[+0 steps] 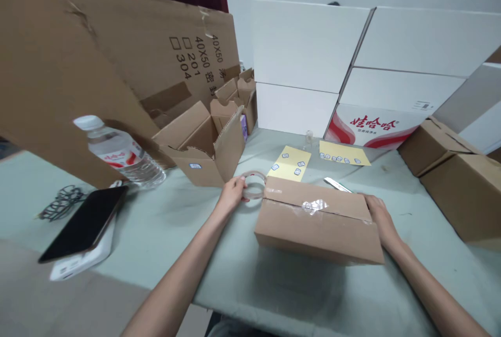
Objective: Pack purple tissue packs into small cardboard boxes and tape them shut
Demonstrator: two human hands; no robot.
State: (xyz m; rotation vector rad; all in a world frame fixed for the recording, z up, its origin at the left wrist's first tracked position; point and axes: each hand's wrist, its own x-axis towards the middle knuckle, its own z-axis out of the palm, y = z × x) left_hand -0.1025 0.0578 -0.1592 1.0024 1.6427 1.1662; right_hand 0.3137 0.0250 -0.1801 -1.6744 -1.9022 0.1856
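Note:
A closed brown cardboard box (313, 225) lies in front of me, with clear tape (315, 205) across the seam of its top flaps. My left hand (233, 193) pinches a roll of clear tape (254, 195) at the box's left end. Against the right end of the box rests my right hand (379, 217), its fingers partly hidden behind the far edge. Just beyond the box lies a utility knife (337, 184), partly covered by it. Two yellow sheets with small labels, a near one (291, 164) and a far one (344, 153), lie behind.
An open carton (203, 144) stands back left beside a water bottle (121, 152). A tablet (86, 222) and a coiled cable (62, 202) lie on the left. Tall cardboard (117, 50) and white panels (305, 47) wall the back; brown boxes (462, 185) stand right.

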